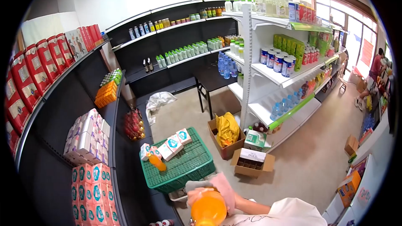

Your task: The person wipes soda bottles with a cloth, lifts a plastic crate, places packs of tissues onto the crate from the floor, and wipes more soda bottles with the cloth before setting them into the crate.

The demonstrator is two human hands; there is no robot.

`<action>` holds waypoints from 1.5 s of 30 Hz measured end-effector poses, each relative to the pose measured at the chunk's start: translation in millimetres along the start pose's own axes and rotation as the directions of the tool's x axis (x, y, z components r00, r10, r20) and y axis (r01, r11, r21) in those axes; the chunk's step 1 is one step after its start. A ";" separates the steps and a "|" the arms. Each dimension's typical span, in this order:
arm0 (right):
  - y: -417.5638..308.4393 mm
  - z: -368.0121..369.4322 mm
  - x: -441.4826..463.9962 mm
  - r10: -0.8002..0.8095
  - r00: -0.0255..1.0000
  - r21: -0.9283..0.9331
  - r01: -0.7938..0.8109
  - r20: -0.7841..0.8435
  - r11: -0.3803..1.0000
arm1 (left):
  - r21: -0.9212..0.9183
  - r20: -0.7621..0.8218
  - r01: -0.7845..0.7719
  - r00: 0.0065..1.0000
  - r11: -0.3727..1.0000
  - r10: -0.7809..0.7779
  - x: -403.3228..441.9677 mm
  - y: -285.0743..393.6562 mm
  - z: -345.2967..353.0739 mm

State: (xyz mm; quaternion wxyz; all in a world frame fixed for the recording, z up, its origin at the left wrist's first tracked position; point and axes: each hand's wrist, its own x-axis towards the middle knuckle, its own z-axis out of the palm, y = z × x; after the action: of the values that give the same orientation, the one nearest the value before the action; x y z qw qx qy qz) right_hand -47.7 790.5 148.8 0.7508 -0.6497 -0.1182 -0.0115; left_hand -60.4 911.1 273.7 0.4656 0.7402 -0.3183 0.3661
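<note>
At the bottom centre, my right hand [196, 195] is closed around an orange drink bottle [209, 210], seen close up. A grey and pink cloth [222, 187] lies over the hand and against the bottle. The forearm comes in from the right, out of a white sleeve. My left hand cannot be made out in the picture. Just beyond the bottle stands an upturned green plastic crate [184, 171]. On it lie another orange drink bottle [157, 162] and several white and pink packs [172, 145].
Shelves with red gift boxes [37, 69] and stacked tissue packs [90, 192] run along the left. White shelving [247, 71] with cans and bottles stands right. Open cartons [251, 167] sit on the floor beside a black table [211, 79]. A person [377, 65] is far right.
</note>
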 end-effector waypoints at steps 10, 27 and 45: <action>17.6 -13.8 -4.2 0.128 0.985 0.152 -0.144 0.113 0.978 | 0.070 -0.015 -0.016 1.000 0.997 0.017 -7.0 -6.6 -4.7; -40.3 45.2 20.2 0.174 0.983 0.262 -0.183 0.057 0.948 | -0.017 0.060 -0.087 0.994 0.996 0.087 3.0 -11.1 -24.9; -11.3 17.0 4.7 0.390 0.910 0.440 -0.296 -0.141 0.848 | -0.399 0.076 0.254 0.967 0.881 -0.244 -56.4 -64.7 6.9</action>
State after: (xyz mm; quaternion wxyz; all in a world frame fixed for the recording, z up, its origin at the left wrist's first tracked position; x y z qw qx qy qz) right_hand -47.8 806.0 162.9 0.8679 -0.4833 0.0867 0.0749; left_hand -36.0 935.6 194.8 0.6484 0.6664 -0.2949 0.2205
